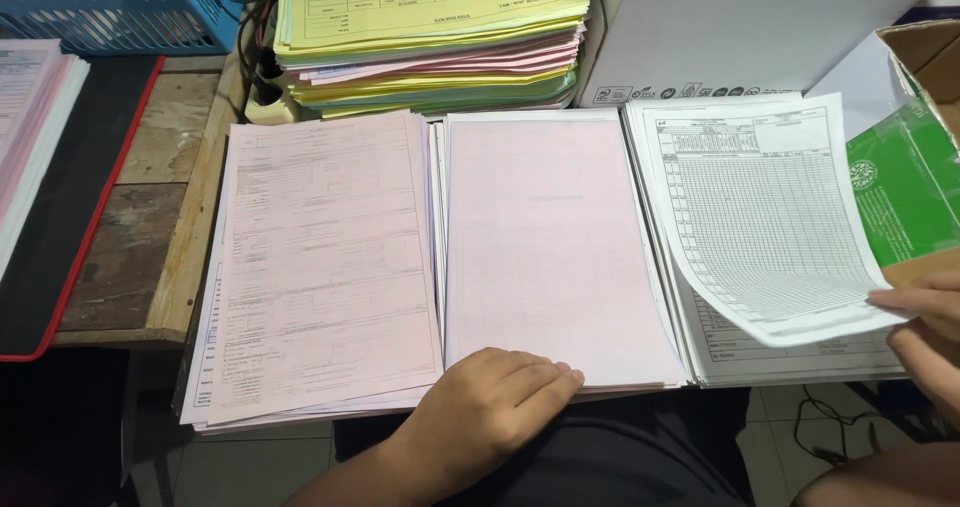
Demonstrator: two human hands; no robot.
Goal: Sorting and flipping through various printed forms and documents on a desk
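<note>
Three stacks of paper forms lie side by side on a desk. My left hand (495,402) rests flat on the near edge of the middle pink stack (555,237), fingers together, holding nothing. My right hand (925,312) pinches the lower right corner of the top white gridded sheet (765,217) and lifts it off the white stack (790,357) beneath. The left stack is pink printed forms (320,257).
A tall pile of yellow, pink and green forms (430,37) stands behind. A white box (740,27) is at the back right, a green packet (905,192) in a cardboard box at the right. A blue basket (120,7) and a wooden desk edge (190,237) lie left.
</note>
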